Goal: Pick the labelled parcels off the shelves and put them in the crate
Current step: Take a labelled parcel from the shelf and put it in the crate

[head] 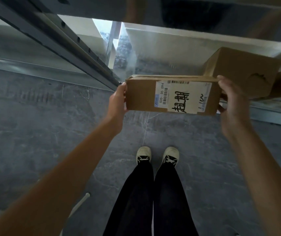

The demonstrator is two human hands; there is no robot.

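A flat brown cardboard parcel (143, 95) with a white shipping label and black handwritten characters is held out in front of me, above the floor. My left hand (117, 101) grips its left end. My right hand (230, 101) grips its right end, fingers over the top edge. Behind it, at the right, a second brown cardboard box (242, 68) sits on a low shelf (170, 43). No crate is in view.
A grey metal shelf upright (64, 41) runs diagonally from the top left toward the parcel. Another shelf board spans the top of the view. Below are the dark grey tiled floor (34, 133), my legs and two light shoes. A white rod lies at the lower left.
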